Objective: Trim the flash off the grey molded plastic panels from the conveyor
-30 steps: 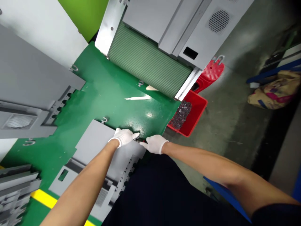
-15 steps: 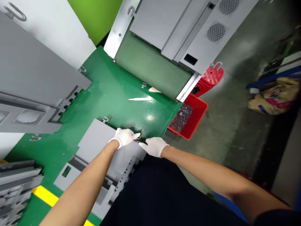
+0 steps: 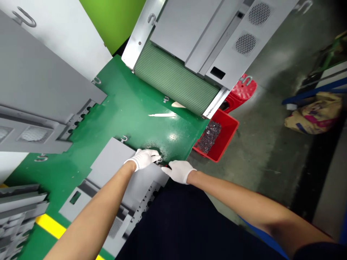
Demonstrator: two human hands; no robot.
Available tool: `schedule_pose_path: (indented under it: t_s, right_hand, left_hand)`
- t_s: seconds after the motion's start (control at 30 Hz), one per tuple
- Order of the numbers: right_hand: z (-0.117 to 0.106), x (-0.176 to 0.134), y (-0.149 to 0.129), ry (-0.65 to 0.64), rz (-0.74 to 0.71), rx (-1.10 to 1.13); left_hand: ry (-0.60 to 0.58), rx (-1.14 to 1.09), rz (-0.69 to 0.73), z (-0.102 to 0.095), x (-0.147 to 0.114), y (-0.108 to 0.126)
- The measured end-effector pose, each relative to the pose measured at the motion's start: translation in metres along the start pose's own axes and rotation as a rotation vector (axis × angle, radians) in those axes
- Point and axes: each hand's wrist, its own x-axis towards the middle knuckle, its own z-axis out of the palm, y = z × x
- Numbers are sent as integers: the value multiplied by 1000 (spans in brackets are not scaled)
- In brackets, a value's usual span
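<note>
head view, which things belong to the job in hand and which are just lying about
In the job, it seems:
left hand and right hand
grey panel by them
metal hook beside the left hand
small red-marked item at the right hand, mostly hidden

Lying about, it seems:
white strip, untouched
red stool
printed sack
</note>
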Motion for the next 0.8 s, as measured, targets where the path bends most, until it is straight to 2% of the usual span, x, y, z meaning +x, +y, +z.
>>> schedule_pose_path:
  t_s: [0.33, 0.6, 0.7, 0.8]
  right_hand:
    - [2, 3, -2, 27, -23, -96]
    - [-19, 7, 0, -38, -89, -222]
    - [-24, 5, 12, -56, -14, -132]
    - [-20, 1, 24, -11, 112, 19]
  left_hand:
    - [26, 3, 34, 3, 4, -9]
    - [14, -69, 38, 3, 7, -20]
    - [130, -203, 70, -2, 7, -23]
    - [263, -248, 41, -4, 9, -4]
